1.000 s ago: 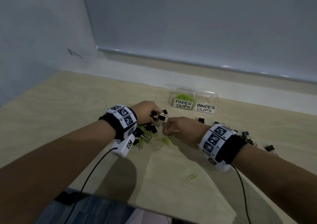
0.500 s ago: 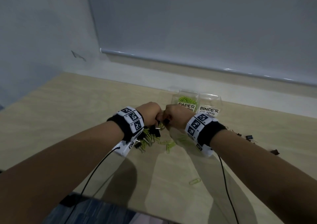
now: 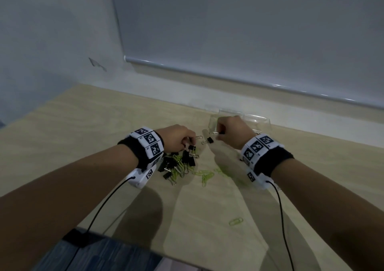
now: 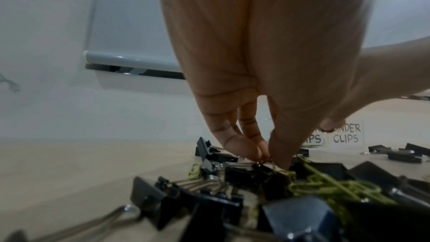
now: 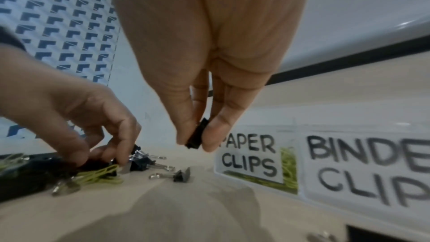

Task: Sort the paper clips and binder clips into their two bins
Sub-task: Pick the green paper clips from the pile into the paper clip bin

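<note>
A heap of black binder clips (image 3: 169, 163) tangled with green paper clips (image 3: 178, 159) lies at the table's middle. My left hand (image 3: 190, 144) reaches down into the heap, and its thumb and fingertips (image 4: 250, 149) pinch the wire handle of a binder clip (image 4: 244, 174). My right hand (image 3: 219, 132) hovers above the table in front of the bins, pinching a small black binder clip (image 5: 197, 133) between thumb and forefinger. The clear PAPER CLIPS bin (image 5: 251, 155), with green clips inside, stands left of the BINDER CLIPS bin (image 5: 372, 168); my right hand partly hides both in the head view.
One binder clip (image 3: 208, 140) lies alone between my hands. More green paper clips (image 3: 207, 176) are scattered right of the heap, and a single one (image 3: 235, 221) lies nearer me. Cables run from both wrist cameras. A wall with a roller blind stands behind the bins.
My right hand has left the heap beside my left hand and moved right and back to the bins, holding a binder clip. My left hand stays at the heap.
</note>
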`<state>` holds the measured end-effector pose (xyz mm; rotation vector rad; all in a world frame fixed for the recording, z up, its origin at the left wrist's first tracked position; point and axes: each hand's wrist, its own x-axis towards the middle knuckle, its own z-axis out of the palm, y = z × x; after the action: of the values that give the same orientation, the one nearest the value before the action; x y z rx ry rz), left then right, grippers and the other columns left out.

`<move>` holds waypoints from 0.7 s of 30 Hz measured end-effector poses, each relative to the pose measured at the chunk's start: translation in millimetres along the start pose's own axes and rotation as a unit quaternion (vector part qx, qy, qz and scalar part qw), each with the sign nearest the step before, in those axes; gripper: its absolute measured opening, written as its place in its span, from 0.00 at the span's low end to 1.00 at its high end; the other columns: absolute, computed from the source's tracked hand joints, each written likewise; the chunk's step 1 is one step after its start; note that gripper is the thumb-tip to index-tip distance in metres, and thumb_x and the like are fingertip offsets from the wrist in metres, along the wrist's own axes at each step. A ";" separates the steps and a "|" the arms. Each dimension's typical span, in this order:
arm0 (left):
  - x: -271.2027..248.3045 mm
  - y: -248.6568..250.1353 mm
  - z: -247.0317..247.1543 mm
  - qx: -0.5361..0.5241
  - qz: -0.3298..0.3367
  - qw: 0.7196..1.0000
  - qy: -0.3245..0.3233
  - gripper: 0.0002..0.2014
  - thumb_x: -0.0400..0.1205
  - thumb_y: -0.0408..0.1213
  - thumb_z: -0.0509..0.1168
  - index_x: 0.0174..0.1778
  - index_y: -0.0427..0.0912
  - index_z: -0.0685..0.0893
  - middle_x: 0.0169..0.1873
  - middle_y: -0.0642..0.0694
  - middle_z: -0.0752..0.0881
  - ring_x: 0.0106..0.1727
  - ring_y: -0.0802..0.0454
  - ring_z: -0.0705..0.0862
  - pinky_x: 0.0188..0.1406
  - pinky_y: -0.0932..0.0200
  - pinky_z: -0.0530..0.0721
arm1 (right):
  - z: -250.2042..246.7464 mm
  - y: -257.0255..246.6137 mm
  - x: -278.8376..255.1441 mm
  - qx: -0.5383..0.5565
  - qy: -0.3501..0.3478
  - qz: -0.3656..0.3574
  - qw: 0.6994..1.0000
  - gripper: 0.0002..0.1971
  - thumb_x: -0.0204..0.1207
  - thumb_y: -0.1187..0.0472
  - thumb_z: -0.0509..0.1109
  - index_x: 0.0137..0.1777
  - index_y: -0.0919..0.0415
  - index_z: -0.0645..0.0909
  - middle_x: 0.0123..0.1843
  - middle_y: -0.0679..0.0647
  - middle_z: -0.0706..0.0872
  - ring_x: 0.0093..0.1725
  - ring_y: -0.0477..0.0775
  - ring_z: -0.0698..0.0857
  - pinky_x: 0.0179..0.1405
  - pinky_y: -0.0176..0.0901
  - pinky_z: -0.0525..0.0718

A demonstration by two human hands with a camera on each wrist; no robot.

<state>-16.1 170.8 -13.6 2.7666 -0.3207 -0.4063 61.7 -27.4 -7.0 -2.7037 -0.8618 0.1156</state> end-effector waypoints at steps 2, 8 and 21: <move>-0.5 3.9 -1.7 0.029 0.011 0.999 -0.008 0.20 0.78 0.24 0.61 0.64 0.44 0.82 0.43 0.51 0.76 0.40 0.57 0.75 0.43 0.64 0.71 | 5.6 -10.8 3.4 -0.064 -0.006 -0.016 0.998 0.04 0.72 0.65 0.73 0.42 0.61 0.80 0.45 0.56 0.83 0.48 0.59 0.84 0.42 0.44 0.79; 5.8 7.6 0.7 0.058 0.033 0.998 -0.004 0.18 0.80 0.31 0.66 0.66 0.47 0.83 0.44 0.44 0.79 0.42 0.53 0.74 0.44 0.62 0.70 | 20.8 -32.8 -0.1 -0.101 -0.016 -0.057 0.993 0.08 0.74 0.62 0.70 0.50 0.62 0.86 0.51 0.58 0.86 0.49 0.61 0.86 0.46 0.49 0.85; 18.1 6.1 3.2 0.001 -0.049 0.998 0.043 0.08 0.77 0.33 0.71 0.49 0.35 0.90 0.46 0.40 0.90 0.48 0.44 0.88 0.43 0.60 0.81 | 16.9 -34.4 -4.9 0.022 -0.113 0.021 0.993 0.06 0.68 0.63 0.77 0.42 0.64 0.90 0.42 0.60 0.92 0.43 0.57 0.89 0.41 0.45 0.87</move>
<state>-1.2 159.4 -18.7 2.7992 -0.1648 -0.3108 35.9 0.8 -12.6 -2.7021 -0.8537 0.4530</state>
